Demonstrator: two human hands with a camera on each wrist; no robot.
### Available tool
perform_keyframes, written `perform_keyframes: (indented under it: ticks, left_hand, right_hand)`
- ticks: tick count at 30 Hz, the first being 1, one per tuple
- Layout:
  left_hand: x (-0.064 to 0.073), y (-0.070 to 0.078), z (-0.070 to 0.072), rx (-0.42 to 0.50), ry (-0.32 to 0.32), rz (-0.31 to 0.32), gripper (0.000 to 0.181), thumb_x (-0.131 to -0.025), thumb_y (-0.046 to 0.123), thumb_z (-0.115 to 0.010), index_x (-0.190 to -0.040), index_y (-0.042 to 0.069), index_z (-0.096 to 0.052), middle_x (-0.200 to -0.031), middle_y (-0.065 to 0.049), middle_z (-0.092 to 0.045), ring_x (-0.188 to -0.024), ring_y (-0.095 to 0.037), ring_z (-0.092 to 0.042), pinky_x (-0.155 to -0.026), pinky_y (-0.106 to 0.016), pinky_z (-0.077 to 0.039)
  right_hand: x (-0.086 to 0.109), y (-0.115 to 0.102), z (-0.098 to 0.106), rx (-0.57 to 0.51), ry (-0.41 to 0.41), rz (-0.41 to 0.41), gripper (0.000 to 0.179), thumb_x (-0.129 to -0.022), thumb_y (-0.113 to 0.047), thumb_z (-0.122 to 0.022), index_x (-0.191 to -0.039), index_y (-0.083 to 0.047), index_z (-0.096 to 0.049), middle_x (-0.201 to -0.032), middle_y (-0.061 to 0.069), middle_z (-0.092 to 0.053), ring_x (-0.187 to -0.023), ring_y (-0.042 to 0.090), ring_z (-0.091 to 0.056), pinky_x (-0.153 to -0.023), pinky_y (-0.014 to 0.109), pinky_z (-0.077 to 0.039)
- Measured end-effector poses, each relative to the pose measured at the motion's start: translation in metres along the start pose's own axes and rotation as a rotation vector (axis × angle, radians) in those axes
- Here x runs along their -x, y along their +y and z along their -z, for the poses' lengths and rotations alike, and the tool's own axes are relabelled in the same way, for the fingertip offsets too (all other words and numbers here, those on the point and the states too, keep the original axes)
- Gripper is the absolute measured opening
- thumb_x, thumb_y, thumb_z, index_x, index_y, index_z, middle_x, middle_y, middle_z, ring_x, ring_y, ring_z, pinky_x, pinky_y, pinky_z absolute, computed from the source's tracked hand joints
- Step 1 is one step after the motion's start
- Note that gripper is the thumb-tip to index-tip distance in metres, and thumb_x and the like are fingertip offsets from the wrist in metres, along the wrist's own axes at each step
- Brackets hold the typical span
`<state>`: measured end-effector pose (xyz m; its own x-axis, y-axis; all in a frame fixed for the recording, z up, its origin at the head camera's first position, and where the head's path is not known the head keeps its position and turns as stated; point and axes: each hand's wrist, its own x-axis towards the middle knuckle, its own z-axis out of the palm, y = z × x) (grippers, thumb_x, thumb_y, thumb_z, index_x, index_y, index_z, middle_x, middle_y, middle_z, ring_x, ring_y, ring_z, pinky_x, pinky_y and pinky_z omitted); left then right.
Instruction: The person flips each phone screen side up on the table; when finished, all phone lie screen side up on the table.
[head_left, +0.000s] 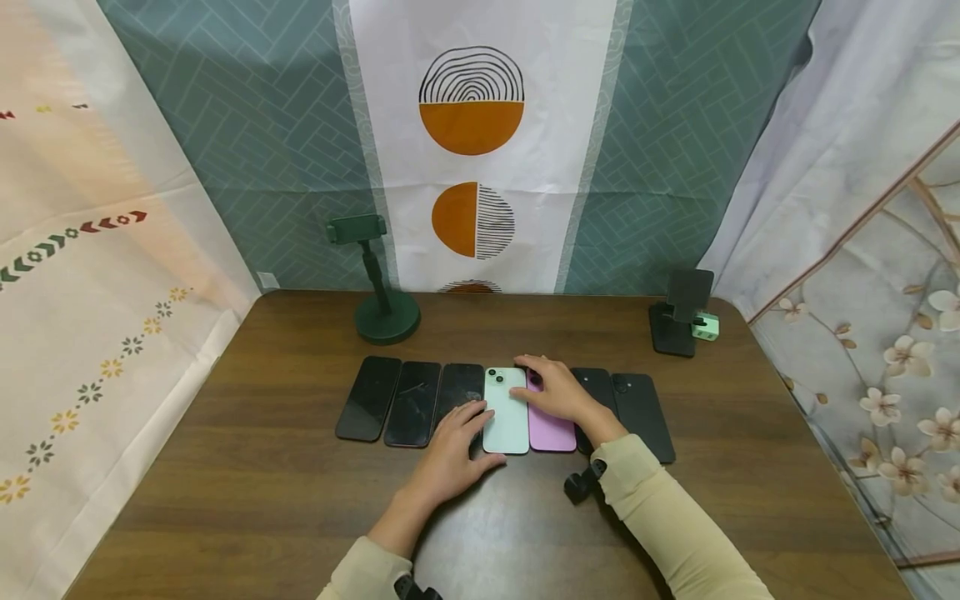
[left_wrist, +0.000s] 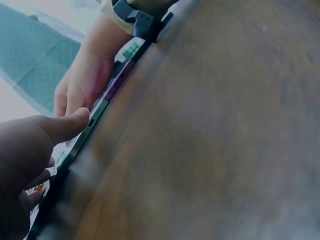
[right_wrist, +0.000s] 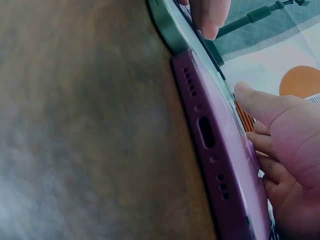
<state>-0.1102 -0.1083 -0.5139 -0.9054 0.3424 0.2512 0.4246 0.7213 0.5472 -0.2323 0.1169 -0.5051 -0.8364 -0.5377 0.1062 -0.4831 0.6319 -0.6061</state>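
Observation:
A row of phones lies side by side on the wooden table. In its middle is a mint-green phone (head_left: 506, 429), back up with its cameras at the far end, and beside it a purple phone (head_left: 551, 432). My left hand (head_left: 452, 454) reaches over the near part of a black phone (head_left: 459, 383), fingertips at the mint phone's left side and thumb by its near edge. Spread over the purple phone, my right hand (head_left: 558, 390) has its thumb at the mint phone's right side. The purple phone's charging port edge (right_wrist: 206, 132) shows close up in the right wrist view.
Two dark phones (head_left: 369, 400) (head_left: 412, 404) end the row at left, and two more black phones (head_left: 596, 387) (head_left: 643, 417) at right. Behind stand a green phone stand (head_left: 386, 317) and a black stand (head_left: 672, 329) with a small green block (head_left: 706, 327).

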Motion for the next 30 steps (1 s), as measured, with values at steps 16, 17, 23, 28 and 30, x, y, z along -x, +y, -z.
perform_keyframes:
  ticks: [16, 17, 23, 28, 30]
  left_hand:
    - [-0.006, 0.011, -0.005, -0.031, -0.018, -0.035, 0.067, -0.084, 0.04, -0.083, -0.135, 0.001, -0.063, -0.145, -0.013, -0.055, -0.139, -0.03, -0.047, -0.119, -0.049, -0.029]
    - [-0.006, 0.013, -0.005, -0.037, -0.029, -0.032, 0.067, -0.085, 0.041, -0.082, -0.135, 0.0, -0.063, -0.146, -0.012, -0.055, -0.139, -0.03, -0.046, -0.12, -0.048, -0.028]
    - [-0.009, 0.019, -0.013, -0.073, -0.046, -0.01, 0.067, -0.085, 0.044, -0.081, -0.131, -0.001, -0.065, -0.146, -0.011, -0.055, -0.14, -0.028, -0.045, -0.12, -0.045, -0.028]
    - [-0.014, 0.019, -0.02, -0.095, -0.003, 0.015, 0.074, -0.082, 0.046, -0.083, -0.134, -0.002, -0.063, -0.148, -0.013, -0.053, -0.141, -0.031, -0.044, -0.12, -0.046, -0.028]
    - [-0.016, 0.02, -0.022, -0.11, 0.002, 0.025, 0.08, -0.081, 0.049, -0.083, -0.138, -0.002, -0.06, -0.149, -0.014, -0.052, -0.142, -0.032, -0.042, -0.12, -0.047, -0.028]
  right_hand:
    - [0.004, 0.0, 0.004, 0.004, -0.008, 0.013, 0.058, -0.093, -0.029, -0.075, -0.141, -0.003, -0.058, -0.145, 0.018, -0.056, -0.14, 0.041, -0.044, -0.119, 0.06, -0.022]
    - [0.004, 0.001, 0.004, 0.0, -0.009, 0.012, 0.057, -0.093, -0.029, -0.075, -0.141, -0.004, -0.058, -0.145, 0.018, -0.056, -0.14, 0.041, -0.043, -0.119, 0.059, -0.022]
    - [0.004, 0.006, 0.004, -0.017, -0.002, 0.04, 0.053, -0.094, -0.027, -0.074, -0.14, -0.004, -0.06, -0.143, 0.019, -0.057, -0.138, 0.041, -0.045, -0.119, 0.058, -0.024]
    - [0.004, 0.009, 0.003, -0.04, -0.006, 0.065, 0.052, -0.095, -0.023, -0.072, -0.141, -0.002, -0.058, -0.146, 0.022, -0.053, -0.141, 0.041, -0.042, -0.119, 0.058, -0.021]
    - [0.004, 0.01, 0.004, -0.044, -0.013, 0.076, 0.052, -0.096, -0.022, -0.072, -0.141, -0.002, -0.058, -0.147, 0.023, -0.052, -0.141, 0.041, -0.041, -0.12, 0.058, -0.02]
